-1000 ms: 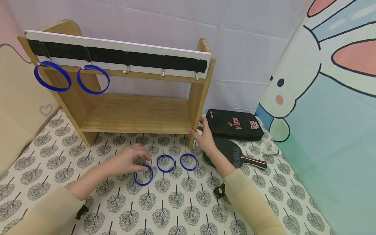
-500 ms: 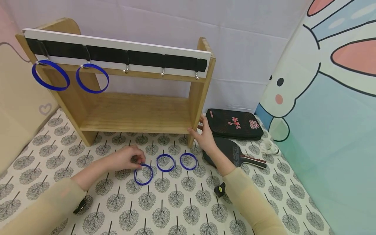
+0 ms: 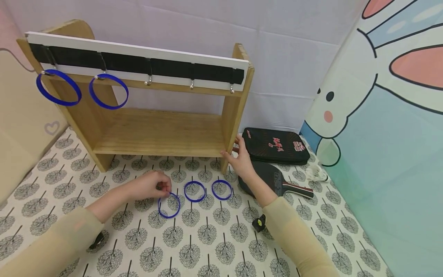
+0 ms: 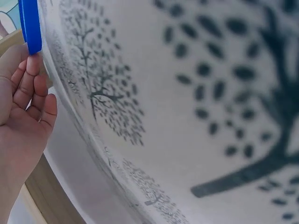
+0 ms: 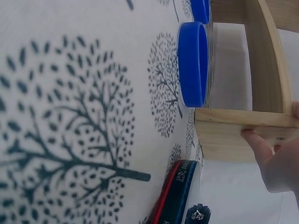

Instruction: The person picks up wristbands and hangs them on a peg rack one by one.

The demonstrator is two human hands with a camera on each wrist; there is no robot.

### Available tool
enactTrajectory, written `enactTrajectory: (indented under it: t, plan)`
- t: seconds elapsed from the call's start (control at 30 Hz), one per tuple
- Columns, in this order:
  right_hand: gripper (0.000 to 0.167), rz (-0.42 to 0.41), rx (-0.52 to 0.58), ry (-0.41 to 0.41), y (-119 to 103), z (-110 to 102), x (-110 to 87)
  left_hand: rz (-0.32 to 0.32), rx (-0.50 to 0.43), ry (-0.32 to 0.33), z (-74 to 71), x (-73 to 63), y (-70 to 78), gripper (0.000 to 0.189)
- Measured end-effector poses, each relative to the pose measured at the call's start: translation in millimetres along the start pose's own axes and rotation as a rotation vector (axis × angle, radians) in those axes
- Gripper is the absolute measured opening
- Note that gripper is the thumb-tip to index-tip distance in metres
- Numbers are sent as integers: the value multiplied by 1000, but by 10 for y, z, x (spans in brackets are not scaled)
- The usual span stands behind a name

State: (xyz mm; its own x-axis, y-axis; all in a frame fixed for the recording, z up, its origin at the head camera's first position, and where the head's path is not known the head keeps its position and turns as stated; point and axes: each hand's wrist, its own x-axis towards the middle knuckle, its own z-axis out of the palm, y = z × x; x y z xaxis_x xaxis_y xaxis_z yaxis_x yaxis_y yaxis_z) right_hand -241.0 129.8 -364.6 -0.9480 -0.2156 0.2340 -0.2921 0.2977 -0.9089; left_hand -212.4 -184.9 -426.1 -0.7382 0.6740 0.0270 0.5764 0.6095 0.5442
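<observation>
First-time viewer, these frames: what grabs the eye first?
Probably the vivid blue rings: two hang from the two leftmost hooks of the wooden rack, two more lie on the tree-print cloth before it, and the left hand pinches another ring beside them. Next, the big cartoon rabbit on the backdrop at the right of the head view. Then the right hand, its fingers on the rack's right side panel.

Two rings on cloth before rack, third seemingly too, left of these; two more on left hooks. Right of rack: paddle, case behind, shuttlecock rightmost.
</observation>
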Motion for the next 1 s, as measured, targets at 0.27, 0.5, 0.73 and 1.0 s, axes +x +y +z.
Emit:
enactTrajectory:
  t: [0.27,0.5,0.73,1.0]
  plan:
    - [69,17,3,-9,17,5,2,28,33,54,-56,-6,95,15]
    - [69,13,2,-16,26,16,4,78,87,135,-112,-26,205,14]
    - [69,0,-4,-15,25,12,8,31,64,182,-167,-64,325,13]
    - [69,-9,4,-5,20,-5,-2,4,54,266,-271,-98,484,13]
